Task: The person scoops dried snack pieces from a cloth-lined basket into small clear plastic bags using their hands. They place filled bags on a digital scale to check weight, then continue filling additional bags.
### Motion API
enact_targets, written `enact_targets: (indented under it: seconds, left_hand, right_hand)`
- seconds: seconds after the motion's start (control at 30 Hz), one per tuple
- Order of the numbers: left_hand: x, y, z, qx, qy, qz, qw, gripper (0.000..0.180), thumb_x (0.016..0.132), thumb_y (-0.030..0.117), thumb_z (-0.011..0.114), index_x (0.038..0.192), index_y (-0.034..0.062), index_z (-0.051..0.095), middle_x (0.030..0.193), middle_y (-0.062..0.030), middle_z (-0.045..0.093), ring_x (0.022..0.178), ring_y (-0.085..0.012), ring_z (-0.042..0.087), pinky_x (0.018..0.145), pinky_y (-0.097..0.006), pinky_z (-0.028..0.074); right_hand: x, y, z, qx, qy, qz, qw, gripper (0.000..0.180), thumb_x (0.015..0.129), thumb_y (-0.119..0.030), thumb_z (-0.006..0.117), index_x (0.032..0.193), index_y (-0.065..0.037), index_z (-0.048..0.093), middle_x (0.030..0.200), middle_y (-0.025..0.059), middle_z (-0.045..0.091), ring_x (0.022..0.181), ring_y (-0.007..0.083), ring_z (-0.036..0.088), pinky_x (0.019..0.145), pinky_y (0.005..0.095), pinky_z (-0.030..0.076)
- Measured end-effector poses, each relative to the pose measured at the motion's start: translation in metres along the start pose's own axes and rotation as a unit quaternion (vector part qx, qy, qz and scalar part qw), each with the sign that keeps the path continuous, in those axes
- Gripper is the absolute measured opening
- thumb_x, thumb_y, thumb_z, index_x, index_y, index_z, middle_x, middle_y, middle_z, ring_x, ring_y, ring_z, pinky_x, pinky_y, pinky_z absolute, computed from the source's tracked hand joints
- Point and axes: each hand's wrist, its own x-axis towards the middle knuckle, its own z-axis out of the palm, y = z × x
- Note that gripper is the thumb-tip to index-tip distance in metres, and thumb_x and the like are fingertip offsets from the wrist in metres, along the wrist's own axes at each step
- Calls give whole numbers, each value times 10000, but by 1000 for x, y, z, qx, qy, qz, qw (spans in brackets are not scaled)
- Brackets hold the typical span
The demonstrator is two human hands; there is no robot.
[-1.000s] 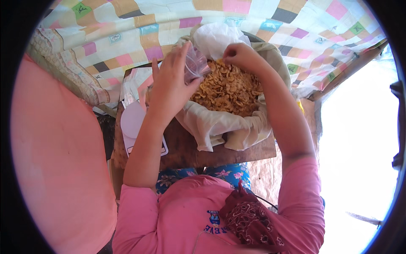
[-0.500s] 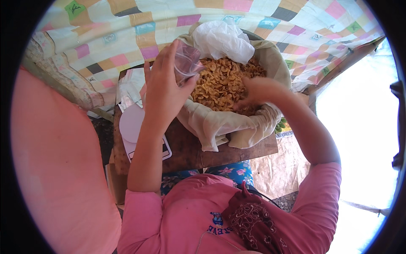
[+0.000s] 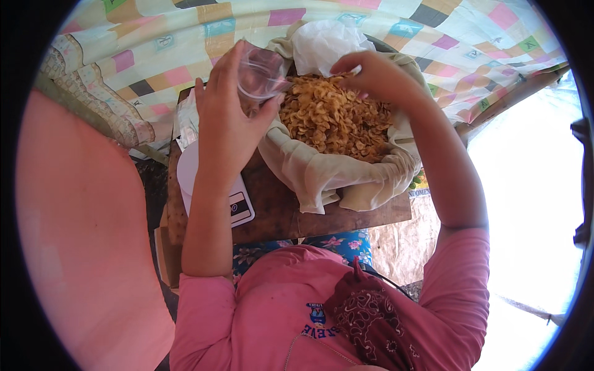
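Observation:
A clear plastic bag is gripped in my left hand, its mouth tipped toward a heap of golden-brown chips. The chips fill a round container lined with beige cloth. Above the far right part of the heap, my right hand is raised with its fingers bent together. Something small and white shows at those fingers; what they hold, if anything, I cannot make out. Behind the heap lies a crumpled white plastic sheet, close to the right fingertips.
Under my left forearm, a white kitchen scale with a dark display stands on the brown wooden table. Clear plastic packaging lies beyond it. A checkered, patterned curtain hangs behind, and a pink surface fills the left side.
My right hand has come up out of the chips, moving away from me toward the white sheet. My left hand and the bag have shifted slightly left and farther away.

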Motion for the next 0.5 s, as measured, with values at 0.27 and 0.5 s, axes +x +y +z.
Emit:
enact_targets:
  seconds: [0.27,0.5]
  left_hand:
    - [-4,-1,-11,-11,4,3,1000,793,804,52,818,1499,81,437,1352,-181,520,1258,-297,557,1015,-412,486]
    - [-19,4,-6,14,-25,-7,1000,816,773,70,821,1494,101,440,1368,-170,553,1260,-331,560,1090,-472,401]
  right_hand:
    - [1,-9,22,-71,-17,-120,990,182,886,-100,696,1054,-56,752,939,79,742,871,224,697,798,365,544]
    - [-1,12,46,-146,-57,-110,981,174,869,-156,726,1024,-90,770,995,97,714,932,270,673,862,393,523]
